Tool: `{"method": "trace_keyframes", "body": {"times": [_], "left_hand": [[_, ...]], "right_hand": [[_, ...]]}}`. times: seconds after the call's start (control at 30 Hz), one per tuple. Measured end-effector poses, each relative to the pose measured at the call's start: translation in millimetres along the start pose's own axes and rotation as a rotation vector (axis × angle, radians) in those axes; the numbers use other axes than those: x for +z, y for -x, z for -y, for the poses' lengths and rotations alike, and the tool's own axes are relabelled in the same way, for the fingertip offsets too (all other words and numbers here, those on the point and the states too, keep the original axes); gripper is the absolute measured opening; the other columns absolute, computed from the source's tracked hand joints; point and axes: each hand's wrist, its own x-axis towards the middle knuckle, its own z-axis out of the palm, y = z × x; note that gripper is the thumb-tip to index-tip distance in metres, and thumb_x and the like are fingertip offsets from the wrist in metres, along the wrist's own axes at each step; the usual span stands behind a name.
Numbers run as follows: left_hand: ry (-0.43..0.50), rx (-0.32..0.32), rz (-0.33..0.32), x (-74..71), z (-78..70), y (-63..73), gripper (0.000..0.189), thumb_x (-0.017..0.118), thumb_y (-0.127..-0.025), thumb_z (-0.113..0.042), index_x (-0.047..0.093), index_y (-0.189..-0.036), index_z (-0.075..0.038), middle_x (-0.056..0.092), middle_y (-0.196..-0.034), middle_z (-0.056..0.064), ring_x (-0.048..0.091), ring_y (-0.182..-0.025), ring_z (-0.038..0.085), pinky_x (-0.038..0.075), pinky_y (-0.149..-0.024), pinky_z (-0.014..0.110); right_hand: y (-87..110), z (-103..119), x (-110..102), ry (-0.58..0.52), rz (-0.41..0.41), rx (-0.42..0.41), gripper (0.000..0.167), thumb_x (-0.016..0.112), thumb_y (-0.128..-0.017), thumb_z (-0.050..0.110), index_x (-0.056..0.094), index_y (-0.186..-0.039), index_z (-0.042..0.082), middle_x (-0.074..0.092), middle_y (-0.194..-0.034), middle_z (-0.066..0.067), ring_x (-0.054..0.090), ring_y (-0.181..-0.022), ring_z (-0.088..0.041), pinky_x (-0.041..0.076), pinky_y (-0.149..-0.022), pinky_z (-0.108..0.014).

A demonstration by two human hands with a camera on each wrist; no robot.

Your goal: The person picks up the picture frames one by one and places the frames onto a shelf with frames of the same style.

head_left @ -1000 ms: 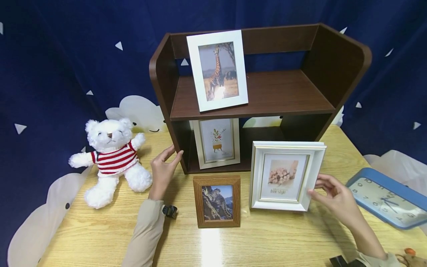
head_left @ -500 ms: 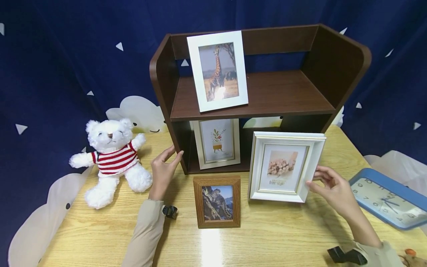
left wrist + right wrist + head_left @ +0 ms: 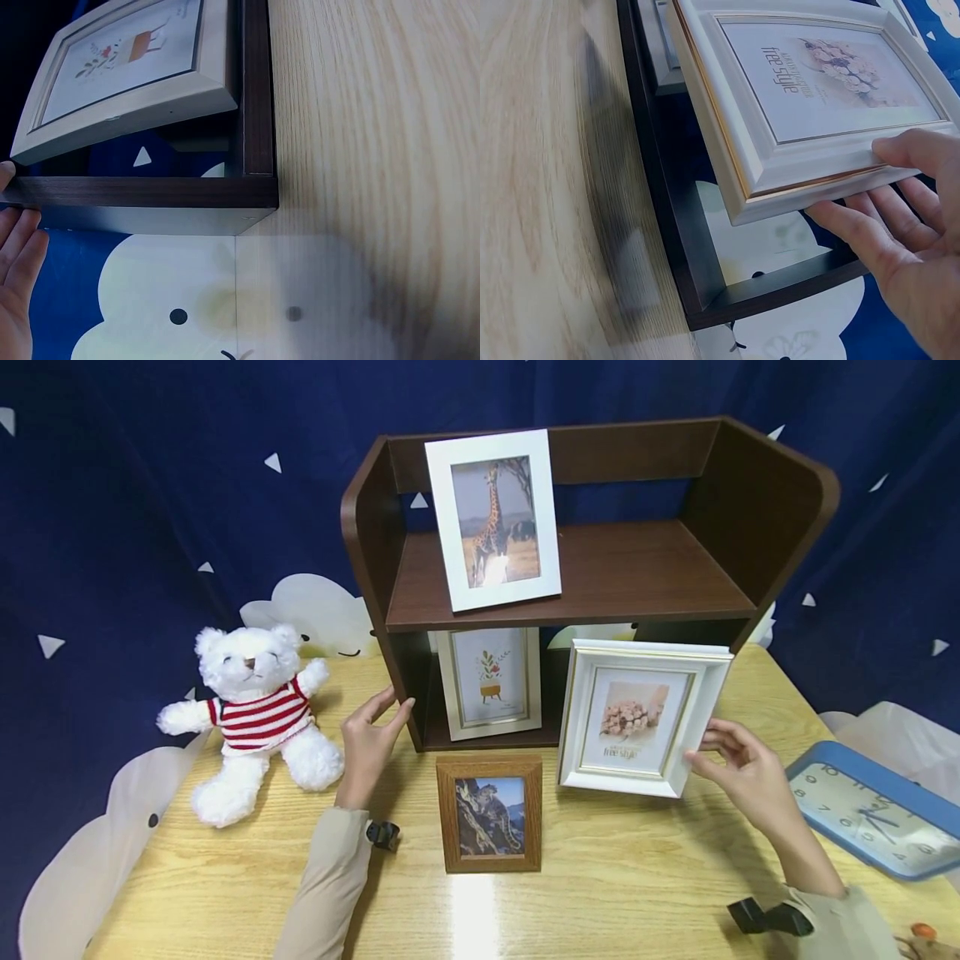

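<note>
Higher than a second ago, the white flower frame (image 3: 636, 727) has risen with the right hand (image 3: 750, 777), while the left hand (image 3: 367, 747) has stayed put. On my feed I count four picture frames: this one, a white giraffe frame (image 3: 495, 522) on the upper board of the one shelf (image 3: 637, 568), a pale plant frame (image 3: 490, 681) in its lower compartment, and a brown leopard frame (image 3: 489, 817) on the table (image 3: 225, 893). I also count one bear (image 3: 258, 718) and one clock (image 3: 877, 814). The flower frame is off the table, before the compartment's right half, its right edge pinched by the right hand; well apart, the left hand pinches the shelf's left side panel. I see glossy moulding with gold lines, dark smooth boards, fluffy fur, a red-striped top and a rounded blue clock casing. Something orange-brown (image 3: 924, 933) at lower right is too cropped for me to identify.
</note>
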Motion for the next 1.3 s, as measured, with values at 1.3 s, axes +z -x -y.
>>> {"method": "trace_keyframes", "body": {"times": [1.3], "left_hand": [[-0.013, -0.009, -0.010, 1.7, -3.1, -1.2, 0.029, 0.078, -0.071, 0.008, 0.068, -0.097, 0.015, 0.068, -0.096, 0.028, 0.069, -0.082, 0.039, 0.055, -0.075, 0.042]], "right_hand": [[-48.1, -28.5, 27.2, -0.241, -0.161, -0.070, 0.050, 0.063, -0.077, -0.021, 0.062, -0.111, 0.016, 0.068, -0.088, 0.017, 0.062, -0.081, 0.004, 0.048, -0.080, -0.007]]}}
